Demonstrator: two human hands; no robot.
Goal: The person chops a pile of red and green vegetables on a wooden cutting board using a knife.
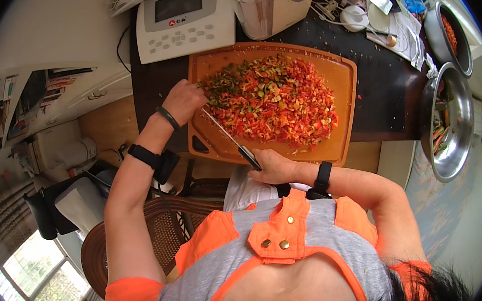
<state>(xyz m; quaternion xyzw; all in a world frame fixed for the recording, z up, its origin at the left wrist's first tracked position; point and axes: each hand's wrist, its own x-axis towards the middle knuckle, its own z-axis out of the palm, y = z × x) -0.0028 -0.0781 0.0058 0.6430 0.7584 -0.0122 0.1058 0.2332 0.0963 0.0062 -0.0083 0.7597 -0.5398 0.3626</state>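
Note:
A wide heap of chopped red and green peppers point(277, 101) covers much of the orange-brown cutting board point(333, 156) in front of me. My right hand point(272, 167) grips the black handle of a kitchen knife point(221, 128) at the board's near edge. Its thin blade slants up and left, with the far end close to my left hand point(186, 100). The fingers of that hand are curled at the board's left edge, beside the greener part of the heap. Whether they pinch anything is hidden.
Beyond the board are a white device with a screen point(188, 19) and an appliance with a clear container point(255, 13). A steel bowl with vegetable pieces point(461, 129) and a pot with red contents point(466, 42) stand right. A cane-backed chair point(166, 231) is at lower left.

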